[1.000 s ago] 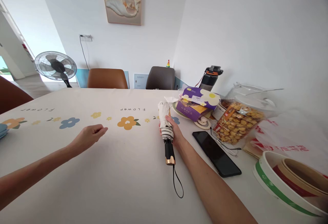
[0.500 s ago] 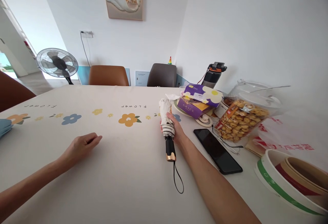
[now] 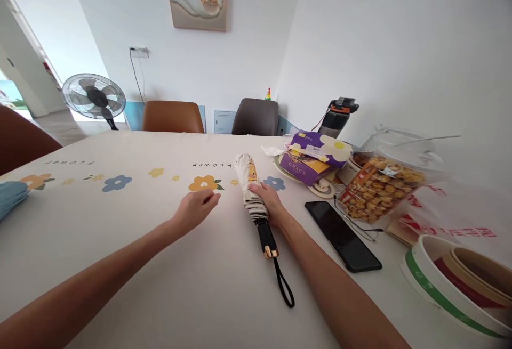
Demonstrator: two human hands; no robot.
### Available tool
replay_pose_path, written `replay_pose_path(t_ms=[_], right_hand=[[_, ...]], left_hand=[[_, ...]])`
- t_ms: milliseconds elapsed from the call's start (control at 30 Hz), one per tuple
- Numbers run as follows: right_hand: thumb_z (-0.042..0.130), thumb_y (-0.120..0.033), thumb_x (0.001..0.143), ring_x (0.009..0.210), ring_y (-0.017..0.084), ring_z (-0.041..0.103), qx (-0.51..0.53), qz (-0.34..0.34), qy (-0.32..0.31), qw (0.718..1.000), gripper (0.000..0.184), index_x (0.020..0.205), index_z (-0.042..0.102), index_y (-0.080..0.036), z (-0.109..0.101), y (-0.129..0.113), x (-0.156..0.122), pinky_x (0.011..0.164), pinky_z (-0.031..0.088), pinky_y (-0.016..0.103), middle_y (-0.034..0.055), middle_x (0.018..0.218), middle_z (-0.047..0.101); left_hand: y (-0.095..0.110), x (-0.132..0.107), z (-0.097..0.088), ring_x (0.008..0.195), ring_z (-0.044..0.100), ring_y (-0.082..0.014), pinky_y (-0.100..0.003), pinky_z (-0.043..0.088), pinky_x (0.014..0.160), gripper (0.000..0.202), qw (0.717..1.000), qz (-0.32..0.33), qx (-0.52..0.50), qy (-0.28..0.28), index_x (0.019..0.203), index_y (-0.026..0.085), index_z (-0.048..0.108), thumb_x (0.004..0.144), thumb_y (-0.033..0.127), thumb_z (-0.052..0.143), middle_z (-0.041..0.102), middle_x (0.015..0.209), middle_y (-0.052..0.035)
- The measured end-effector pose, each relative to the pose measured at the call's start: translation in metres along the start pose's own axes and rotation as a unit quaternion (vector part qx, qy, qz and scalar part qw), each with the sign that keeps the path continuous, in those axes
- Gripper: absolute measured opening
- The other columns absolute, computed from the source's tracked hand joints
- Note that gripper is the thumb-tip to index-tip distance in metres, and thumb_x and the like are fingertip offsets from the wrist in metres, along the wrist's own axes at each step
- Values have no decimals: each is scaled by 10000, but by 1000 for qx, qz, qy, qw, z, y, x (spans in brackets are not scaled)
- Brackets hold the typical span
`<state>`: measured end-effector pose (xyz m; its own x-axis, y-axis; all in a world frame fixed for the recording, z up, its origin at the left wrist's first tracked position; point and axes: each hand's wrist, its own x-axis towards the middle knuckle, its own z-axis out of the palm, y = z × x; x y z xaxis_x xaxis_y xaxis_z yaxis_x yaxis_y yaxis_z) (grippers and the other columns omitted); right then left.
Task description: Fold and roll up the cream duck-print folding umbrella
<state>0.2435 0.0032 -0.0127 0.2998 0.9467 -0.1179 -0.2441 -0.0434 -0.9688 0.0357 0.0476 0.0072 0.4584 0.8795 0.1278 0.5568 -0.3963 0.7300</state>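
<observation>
A folded white umbrella [image 3: 256,205] with dark stripes near its handle lies slanted over the table, its black handle with a gold-coloured end towards me and a black wrist loop hanging from it. My right hand [image 3: 269,200] is wrapped around the umbrella's middle from the right. To the left of it, my left hand [image 3: 197,210] is held in a loose fist, apart from the umbrella, with nothing visible in it.
The table [image 3: 168,290] wears a flower-printed cloth. At right are a phone [image 3: 343,236], eyeglasses [image 3: 358,226], purple boxes [image 3: 312,157], a snack jar [image 3: 380,189], tape rolls [image 3: 428,290] and a bottle [image 3: 336,117]. Something blue [image 3: 12,197] lies at the left edge.
My left hand has moved right, closer to the umbrella. In my right hand the umbrella's far end has swung left, away from the white tissue-like piece near the boxes.
</observation>
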Motion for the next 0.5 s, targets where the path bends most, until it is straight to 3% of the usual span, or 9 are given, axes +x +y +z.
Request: replay_pose_path(t_ms=[133, 300, 400, 500], right_hand=[[711, -358, 677, 527, 105, 536, -45, -3, -2, 999, 279, 833, 611, -148, 10, -3, -8, 458, 461, 216, 14, 670, 589], [655, -307, 707, 538, 99, 539, -32, 18, -51, 998, 253, 906, 576, -171, 20, -14, -19, 465, 456, 207, -3, 700, 580], [655, -256, 693, 574, 116, 572, -63, 18, -73, 995, 284, 952, 574, -174, 23, -20, -33, 479, 469, 216, 15, 757, 616], [711, -264, 664, 601, 140, 615, -109, 29, -44, 993, 438, 1071, 571, -181, 22, -21, -50, 489, 485, 229, 48, 850, 664]], left_hand=[[30, 15, 2, 511, 249, -103, -248, 188, 492, 377, 998, 19, -21, 53, 584, 193, 209, 818, 395, 425, 263, 535, 35], [74, 11, -18, 505, 273, -93, -237, 219, 482, 384, 988, 86, -5, 125, 573, 188, 259, 842, 405, 428, 312, 517, 44], [91, -18, -40, 475, 306, -87, -236, 244, 473, 373, 971, 140, 61, 185, 557, 186, 314, 858, 370, 437, 346, 484, 47], [97, -71, -67, 522, 441, -101, -239, 325, 515, 276, 905, 276, 161, 281, 590, 195, 466, 842, 302, 505, 486, 528, 28]])
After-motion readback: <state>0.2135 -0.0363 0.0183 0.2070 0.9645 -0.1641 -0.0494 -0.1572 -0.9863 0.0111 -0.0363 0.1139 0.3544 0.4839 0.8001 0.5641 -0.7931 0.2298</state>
